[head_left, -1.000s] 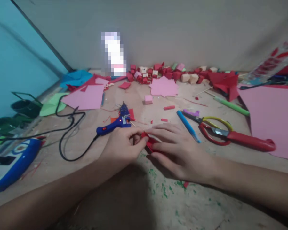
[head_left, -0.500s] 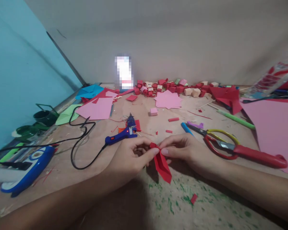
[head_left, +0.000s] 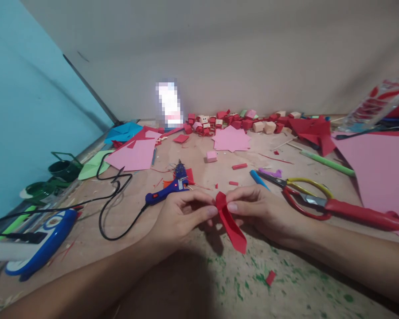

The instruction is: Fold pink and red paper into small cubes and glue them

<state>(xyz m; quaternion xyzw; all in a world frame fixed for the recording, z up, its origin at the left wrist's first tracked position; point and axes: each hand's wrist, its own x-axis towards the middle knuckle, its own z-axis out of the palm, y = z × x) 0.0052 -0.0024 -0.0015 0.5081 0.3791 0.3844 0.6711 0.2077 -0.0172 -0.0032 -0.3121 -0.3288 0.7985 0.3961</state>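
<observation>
Between my two hands is a folded strip of red paper [head_left: 233, 231], creased lengthwise, its pointed lower end hanging toward me. My left hand [head_left: 182, 215] pinches its left edge near the top with thumb and fingers. On the other side, my right hand [head_left: 252, 204] grips the upper right edge the same way. Just beyond my left hand lies a blue glue gun [head_left: 168, 190] with a small red light on. Scissors with yellow and red handles [head_left: 306, 188] and a red-handled cutter [head_left: 359, 215] rest right of my right hand.
Small red and beige paper cubes [head_left: 216, 123] crowd the wall behind a pink paper stack [head_left: 232, 138]. A black cord [head_left: 101, 221] loops at left near a blue-and-white power strip [head_left: 43, 241]. Pink sheets [head_left: 382, 177] lie at right. A lit phone [head_left: 169, 104] leans on the wall.
The red strip has turned slightly, its lower end swinging right, and its top end now shows above my fingertips. Both hands still pinch it; the view has shifted a little.
</observation>
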